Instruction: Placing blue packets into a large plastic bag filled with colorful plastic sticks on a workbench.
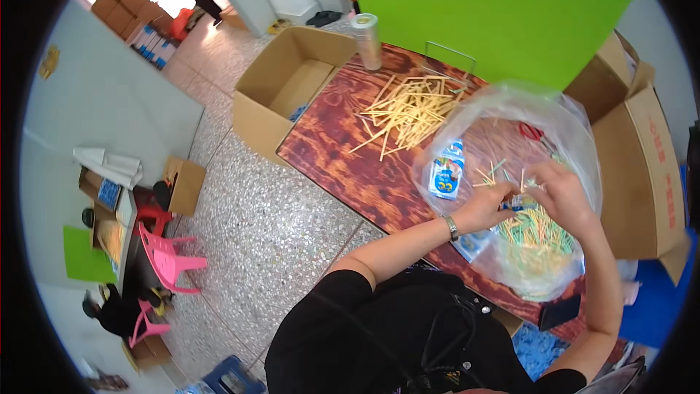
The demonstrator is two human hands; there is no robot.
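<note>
Both my hands are over a large clear plastic bag [503,102] spread on the table. My left hand [481,208], with a watch at the wrist, is closed, and a few thin pale sticks show at its fingers. Close beside it, my right hand [563,193] is bent in a pinch; what it holds is too small to make out. Below the hands, a heap of thin green and pale yellow sticks [536,237] lies in the bag. A blue and white packet [446,175] is just left of my left hand.
Longer yellow sticks [415,113] lie loose on the reddish-brown table [324,142], near a clear canister [367,44]. Open cardboard boxes stand left [251,95] and right [638,175] of it. A dark flat object [560,312] lies at the near edge. Pink chairs [169,257] and two other people are farther off.
</note>
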